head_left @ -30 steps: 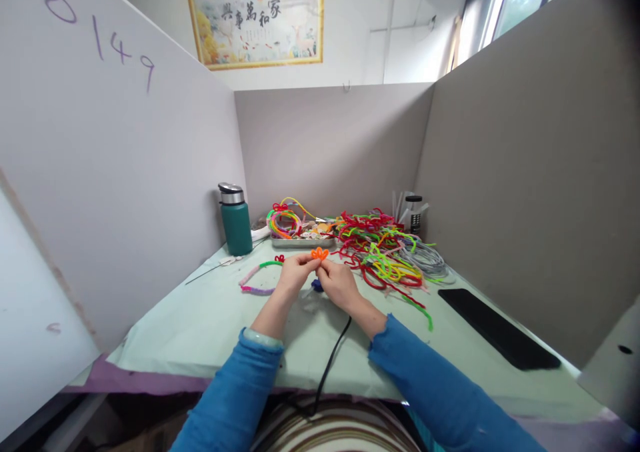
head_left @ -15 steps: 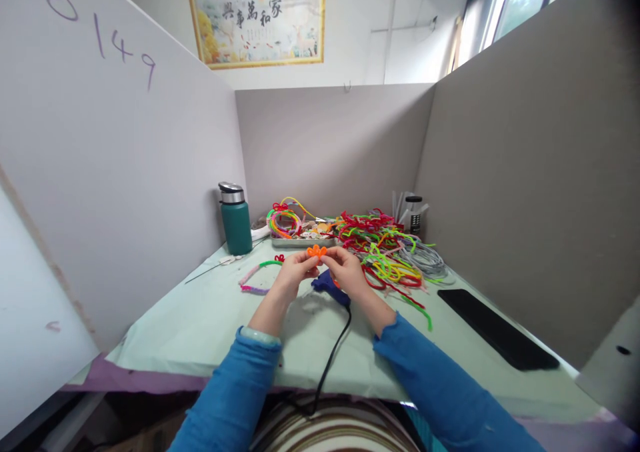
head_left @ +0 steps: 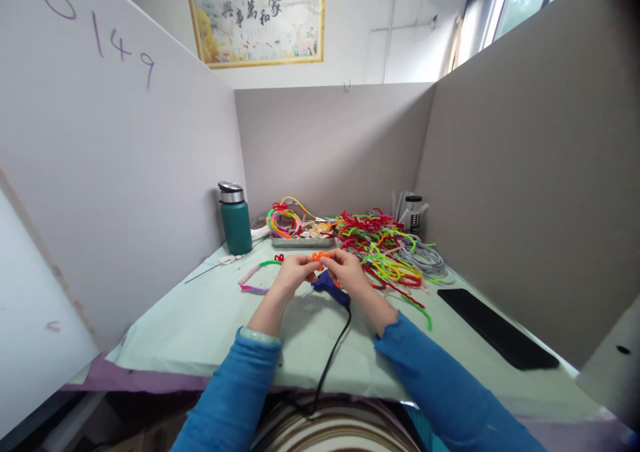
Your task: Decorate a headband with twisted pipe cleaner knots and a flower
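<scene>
Between my fingertips is a small orange pipe cleaner bent into flower-like loops. My left hand pinches it from the left, and my right hand grips it from the right; the fingers partly cover it. Just below my hands lies a dark blue glue gun, its black cord running to the table's front edge. To the left of my left hand, a curved piece of pink, green and purple pipe cleaner rests on the cloth, with a small red looped piece at its top.
A metal tray of small parts stands at the back, with coiled colourful pipe cleaners on it. Right of it spreads a heap of pipe cleaners. A green bottle stands left, a black flat object lies right. Grey partitions enclose the table.
The orange piece has turned between my fingers, so its fanned loops show less and look more bunched. My hands have barely shifted; everything else is the same.
</scene>
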A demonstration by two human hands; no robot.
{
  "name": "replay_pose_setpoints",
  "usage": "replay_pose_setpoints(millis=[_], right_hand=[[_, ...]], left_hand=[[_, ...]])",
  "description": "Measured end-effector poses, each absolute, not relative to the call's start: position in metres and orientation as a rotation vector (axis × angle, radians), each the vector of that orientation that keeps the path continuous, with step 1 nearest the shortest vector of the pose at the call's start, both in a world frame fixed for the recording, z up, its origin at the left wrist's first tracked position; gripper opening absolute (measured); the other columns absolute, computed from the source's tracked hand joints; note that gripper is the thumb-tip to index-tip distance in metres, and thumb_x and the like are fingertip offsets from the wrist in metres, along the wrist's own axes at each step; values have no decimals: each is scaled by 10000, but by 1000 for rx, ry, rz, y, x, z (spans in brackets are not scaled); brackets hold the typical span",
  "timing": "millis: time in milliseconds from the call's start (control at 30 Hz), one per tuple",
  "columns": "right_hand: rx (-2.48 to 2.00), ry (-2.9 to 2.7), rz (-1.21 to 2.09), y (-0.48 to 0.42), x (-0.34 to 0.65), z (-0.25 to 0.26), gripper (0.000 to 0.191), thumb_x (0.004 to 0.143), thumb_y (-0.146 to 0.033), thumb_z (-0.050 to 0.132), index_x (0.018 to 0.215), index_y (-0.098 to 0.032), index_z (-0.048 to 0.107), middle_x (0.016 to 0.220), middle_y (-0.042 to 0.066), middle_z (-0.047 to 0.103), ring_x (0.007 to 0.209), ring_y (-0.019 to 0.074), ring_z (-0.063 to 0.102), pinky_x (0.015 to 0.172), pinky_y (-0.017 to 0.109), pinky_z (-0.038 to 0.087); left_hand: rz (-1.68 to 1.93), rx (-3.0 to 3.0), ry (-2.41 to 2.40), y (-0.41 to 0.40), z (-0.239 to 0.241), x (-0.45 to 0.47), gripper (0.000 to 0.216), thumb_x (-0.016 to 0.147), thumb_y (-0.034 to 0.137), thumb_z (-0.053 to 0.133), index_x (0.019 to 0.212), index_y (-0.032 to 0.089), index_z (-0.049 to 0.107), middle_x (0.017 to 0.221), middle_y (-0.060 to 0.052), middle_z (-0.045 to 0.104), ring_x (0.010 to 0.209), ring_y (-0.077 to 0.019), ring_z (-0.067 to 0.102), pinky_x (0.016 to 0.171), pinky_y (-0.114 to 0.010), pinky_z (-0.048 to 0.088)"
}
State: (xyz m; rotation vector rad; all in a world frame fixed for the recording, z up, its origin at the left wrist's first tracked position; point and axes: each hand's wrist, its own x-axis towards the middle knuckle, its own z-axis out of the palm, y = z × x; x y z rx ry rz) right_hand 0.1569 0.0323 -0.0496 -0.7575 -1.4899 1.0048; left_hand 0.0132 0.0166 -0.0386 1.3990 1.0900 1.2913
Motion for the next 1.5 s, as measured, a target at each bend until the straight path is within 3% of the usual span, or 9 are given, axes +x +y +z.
replay_pose_setpoints(millis=[400,567,1067,1500], right_hand=[[-779,-1391,1088,34,159,-48,274,676,-426,652,707,-164,581,421,-66,461,342,71,361,354,210,267],[-782,-1379,1093,36,161,-50,268,680,-414,658,701,-160,574,411,-70,449,341,65,354,351,201,262],[-738,-1436,1070,33,157,-49,303,652,-444,679,651,-166,557,426,-67,459,359,67,371,360,205,258],[-736,-1441,945,33,156,-50,259,672,-412,671,679,-160,611,482,-45,518,393,75,385,393,215,295]], left_hand=[[1328,1316,996,14,-34,12,440,649,462,712,935,133,658,916,-104,679,563,-121,603,542,-271,497],[1354,1275,1044,15,-34,11,373,629,424,725,813,108,649,839,-108,688,513,-100,575,533,-256,487],[1302,1224,949,17,-40,11,375,549,374,794,780,111,661,630,-14,610,491,-86,535,516,-242,460],[1279,1082,880,16,-41,14,379,516,330,823,787,109,677,730,-22,631,444,-54,507,487,-234,464]])
